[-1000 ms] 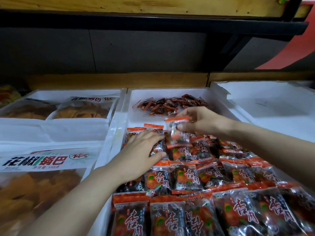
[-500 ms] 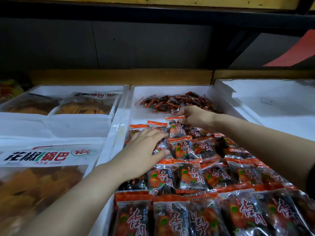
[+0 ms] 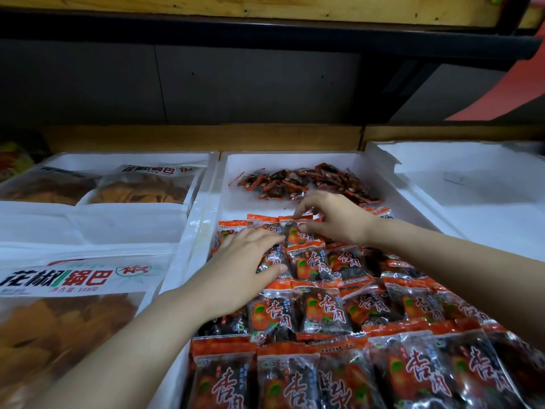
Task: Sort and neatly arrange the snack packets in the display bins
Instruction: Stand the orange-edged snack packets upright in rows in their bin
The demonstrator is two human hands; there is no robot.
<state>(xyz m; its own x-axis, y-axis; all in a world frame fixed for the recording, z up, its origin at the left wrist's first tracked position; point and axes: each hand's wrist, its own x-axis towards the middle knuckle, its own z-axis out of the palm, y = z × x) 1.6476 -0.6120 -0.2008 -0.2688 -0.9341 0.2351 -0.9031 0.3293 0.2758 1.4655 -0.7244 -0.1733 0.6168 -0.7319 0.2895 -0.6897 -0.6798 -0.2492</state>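
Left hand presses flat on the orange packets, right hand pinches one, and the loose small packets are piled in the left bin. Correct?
Wrong bin: the head view shows the loose small packets piled at the back of the middle bin, beyond the orange packets. The rest stands.

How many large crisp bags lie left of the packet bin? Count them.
3: near bag at front left, far-left bag and far-right bag side by side behind it. Others may be hidden.

Wooden shelf board (image 3: 236, 4) overhead, black metal rail (image 3: 265, 31), grey back panel (image 3: 236, 84), red sheet (image 3: 516, 90) at right
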